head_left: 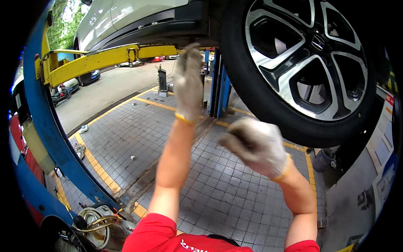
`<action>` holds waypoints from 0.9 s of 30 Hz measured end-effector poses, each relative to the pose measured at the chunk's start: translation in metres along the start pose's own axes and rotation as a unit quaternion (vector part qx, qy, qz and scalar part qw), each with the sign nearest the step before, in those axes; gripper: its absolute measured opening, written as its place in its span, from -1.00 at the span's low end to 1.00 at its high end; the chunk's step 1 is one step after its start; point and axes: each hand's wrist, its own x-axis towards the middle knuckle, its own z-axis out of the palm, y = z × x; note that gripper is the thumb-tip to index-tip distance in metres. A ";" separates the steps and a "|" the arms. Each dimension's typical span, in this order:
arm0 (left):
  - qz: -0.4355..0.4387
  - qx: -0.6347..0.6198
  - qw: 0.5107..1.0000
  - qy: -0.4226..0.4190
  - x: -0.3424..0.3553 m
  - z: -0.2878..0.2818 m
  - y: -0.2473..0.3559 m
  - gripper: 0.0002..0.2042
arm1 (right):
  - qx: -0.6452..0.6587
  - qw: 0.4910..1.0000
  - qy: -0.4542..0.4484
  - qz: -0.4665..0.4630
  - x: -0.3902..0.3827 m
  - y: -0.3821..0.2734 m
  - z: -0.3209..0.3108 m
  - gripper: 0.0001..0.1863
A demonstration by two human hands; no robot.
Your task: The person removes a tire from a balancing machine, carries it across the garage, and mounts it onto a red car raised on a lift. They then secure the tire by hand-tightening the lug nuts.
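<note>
My left hand [188, 82], in a grey work glove with a yellow cuff, is raised near the end of the yellow lift arm [97, 61] beneath a raised white car [115, 19]. Motion blurs its fingers, and I cannot tell if it touches anything. My right hand [256, 147], in a similar glove, is below the black tire [294, 132] on its silver-and-black alloy wheel [268, 63]. Its fingers are curled and blurred; whether they hold something is unclear.
A blue lift post [50, 126] stands at left, with hoses and a metal container [94, 227] at its foot. Another blue post [218, 98] is behind my hands. A bucket [323, 161] sits near the right wall. Tiled floor [222, 201] leads to a driveway with parked cars.
</note>
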 end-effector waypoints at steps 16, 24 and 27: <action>0.059 0.417 0.907 0.020 0.085 -0.102 0.069 -0.34 | -0.086 0.933 0.153 0.313 -0.132 -0.031 -0.087 -0.88; 0.115 0.470 0.875 0.018 0.088 -0.090 0.031 -0.29 | -0.056 0.878 0.234 0.413 -0.190 -0.029 -0.078 -0.89; 0.142 0.522 0.841 0.025 0.094 -0.100 0.027 -0.29 | -0.023 0.839 0.253 0.481 -0.193 -0.031 -0.075 -0.89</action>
